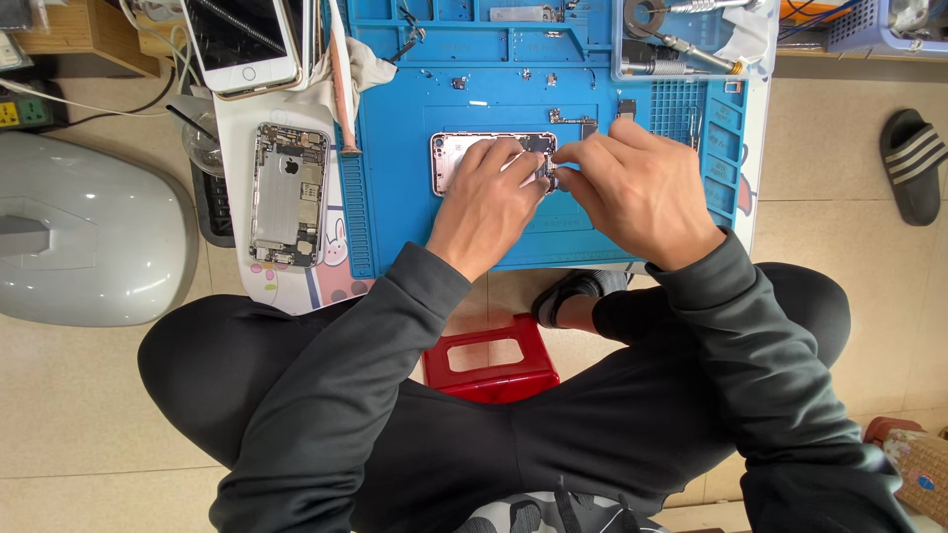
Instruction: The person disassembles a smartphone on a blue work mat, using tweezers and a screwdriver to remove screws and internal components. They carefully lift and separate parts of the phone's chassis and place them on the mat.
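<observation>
Low bench, blue repair mat [395, 148], and you seated on a red stool [491, 357] over an opened phone.

Your pinkish phone shell [456, 158] lies at the mat's centre, screen already off and its inside exposed; small screws and parts [568, 116] sit loose at 12 o'clock of it, so disassembly looks well under way, with parts left inside. Your left hand [489, 202] rests on the shell, fingers curled and spread lightly over it, steadying it. Your right hand [637, 188] has its fingertips [555, 178] pinched nearly closed at the shell's right end; what they grip is too small to tell. At 9 o'clock lies a second gutted silver phone [287, 194].
</observation>
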